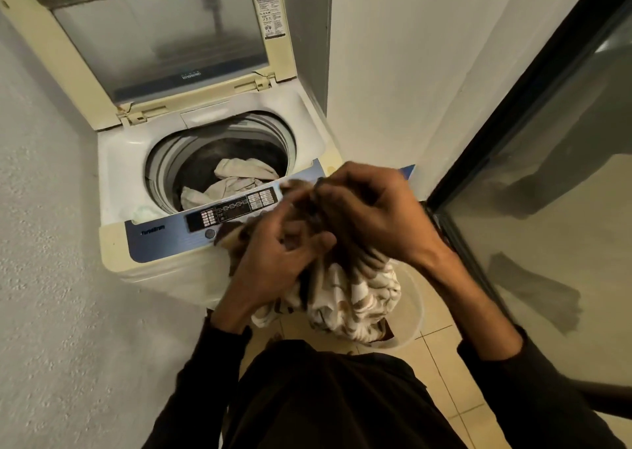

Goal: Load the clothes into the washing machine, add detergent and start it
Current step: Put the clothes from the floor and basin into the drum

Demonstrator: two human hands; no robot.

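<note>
Washing machine: top-loading washing machine [119, 161] at 11 o'clock of the view, set in a corner between two pale walls.
Lid: lid [160, 38] raised and leaning back at 12 o'clock; glass panel dusty, warning sticker at its right edge.
Drum: drum [171, 161] open; pale clothes [236, 178] lie bunched inside, toward the front.
Control panel: control panel [164, 233] along the front edge, blue with a dark button strip; its right end is covered by the hands and cloth.
Patterned garment: brown and cream patterned garment [355, 298] held in front of the machine at centre, above the front right corner of the machine, hanging down toward the tub below.
Left hand: left hand [273, 250] at 6 o'clock of the panel; grip curled round a fold of the garment.
Right hand: right hand [372, 209] just beside the left, at 3 o'clock of it; grip bunched tight on the top of the garment.
Laundry tub: pale laundry tub [412, 308] on the floor at 5 o'clock of the machine, largely hidden by the hanging cloth; its contents cannot be made out.
Floor: tiled floor [441, 353], beige, visible only beside the person's dark clothing.
Glass door: dark-framed glass door [547, 209] at 3 o'clock, showing dim reflections.
Blue item: a blue corner [408, 171] shows behind the right hand; what it belongs to cannot be told.
Obstruction: hands and garment stand between the camera and the right part of the panel.
Blur: the fingers are smeared by motion; exact finger placement is unclear.
</note>
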